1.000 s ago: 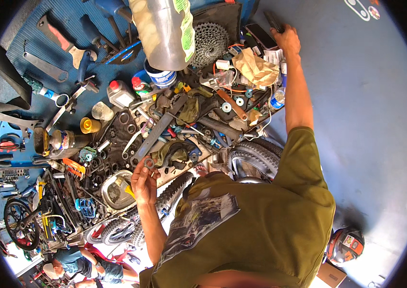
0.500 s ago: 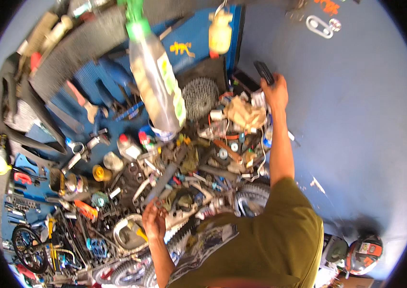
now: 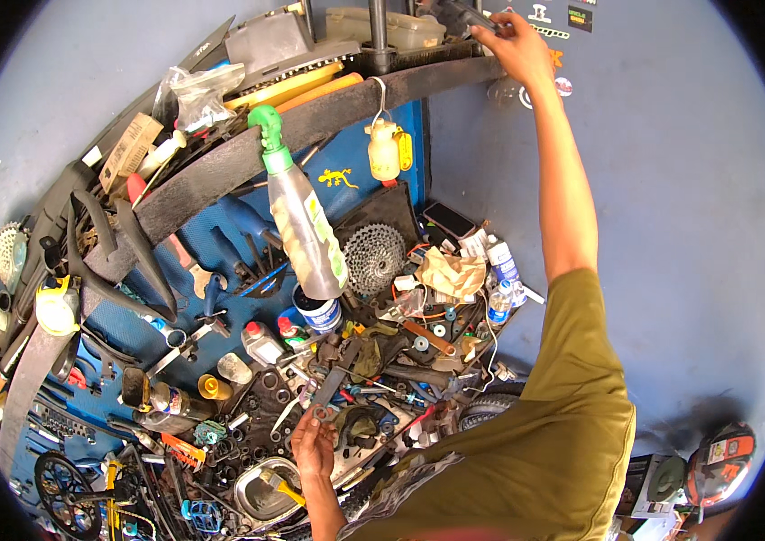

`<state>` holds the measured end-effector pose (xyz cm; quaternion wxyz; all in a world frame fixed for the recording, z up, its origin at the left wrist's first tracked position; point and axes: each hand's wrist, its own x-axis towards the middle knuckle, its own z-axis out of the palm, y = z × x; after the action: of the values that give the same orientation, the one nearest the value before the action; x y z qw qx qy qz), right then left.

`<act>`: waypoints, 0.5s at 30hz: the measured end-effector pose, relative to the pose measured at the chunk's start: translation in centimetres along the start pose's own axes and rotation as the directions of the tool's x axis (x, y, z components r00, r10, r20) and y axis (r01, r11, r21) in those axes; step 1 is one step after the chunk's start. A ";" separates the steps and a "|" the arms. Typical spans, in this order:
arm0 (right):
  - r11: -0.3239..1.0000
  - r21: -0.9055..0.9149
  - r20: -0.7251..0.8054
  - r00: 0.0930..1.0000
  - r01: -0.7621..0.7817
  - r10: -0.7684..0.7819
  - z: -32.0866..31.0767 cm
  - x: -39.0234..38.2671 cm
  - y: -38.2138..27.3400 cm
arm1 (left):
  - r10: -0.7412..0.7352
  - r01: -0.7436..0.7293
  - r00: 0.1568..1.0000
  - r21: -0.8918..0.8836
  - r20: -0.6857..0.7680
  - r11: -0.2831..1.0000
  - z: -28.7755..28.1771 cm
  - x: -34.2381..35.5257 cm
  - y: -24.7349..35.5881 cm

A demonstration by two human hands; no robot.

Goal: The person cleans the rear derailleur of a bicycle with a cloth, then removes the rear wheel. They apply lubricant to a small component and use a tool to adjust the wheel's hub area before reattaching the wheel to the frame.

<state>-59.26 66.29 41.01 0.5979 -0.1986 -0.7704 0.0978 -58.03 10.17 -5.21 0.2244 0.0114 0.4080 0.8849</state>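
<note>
My right hand is raised to the shelf at the top. Its fingers are closed on a dark, elongated object whose kind I cannot make out. Low over the cluttered workbench, my left hand pinches a small ring-shaped part at its fingertips. Beside that hand are a metal tray and a yellow-handled brush. A spray bottle with a green head hangs from the shelf edge.
The black shelf edge curves above the bench. A bicycle cassette, a phone, crumpled brown paper and a white-and-blue tub stand toward the back. A blue wall rises at right; a helmet sits below.
My right hand has risen from beside the wall to the shelf, still with a dark object. My left hand stays low over the bench. The view has shifted upward, showing more shelf.
</note>
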 end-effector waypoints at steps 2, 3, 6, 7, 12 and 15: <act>0.999 -0.035 0.026 1.000 -0.004 0.005 1.7 3.1 0.6 | 0.002 -0.002 1.000 -0.017 0.010 1.000 0.2 0.1 -0.4; 0.999 -0.038 0.051 0.999 -0.013 0.015 2.8 3.6 0.3 | -0.003 0.003 1.000 -0.021 -0.014 1.000 -0.2 -0.5 -0.3; 0.991 0.129 0.011 0.999 -0.048 0.047 5.2 5.2 -0.7 | 0.000 -0.002 0.997 -0.021 -0.076 1.000 -0.6 -1.7 0.0; 0.994 0.070 0.036 0.996 -0.079 0.077 5.9 6.0 -0.6 | -0.004 0.003 0.996 -0.017 -0.095 1.000 -0.6 -2.0 0.1; 0.977 -0.165 0.102 0.983 -0.136 0.154 7.6 7.3 -2.0 | 0.048 -0.048 0.993 0.000 -0.111 0.999 -2.4 -2.5 0.4; 0.964 -0.202 0.091 0.977 -0.171 0.192 7.9 6.8 -2.7 | 0.066 -0.068 0.987 -0.005 -0.144 0.998 -3.3 -2.8 0.4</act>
<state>-68.80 67.47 45.95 0.5210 -0.3196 -0.7866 0.0879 -56.35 6.45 -6.61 0.1645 -0.0399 0.4183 0.8924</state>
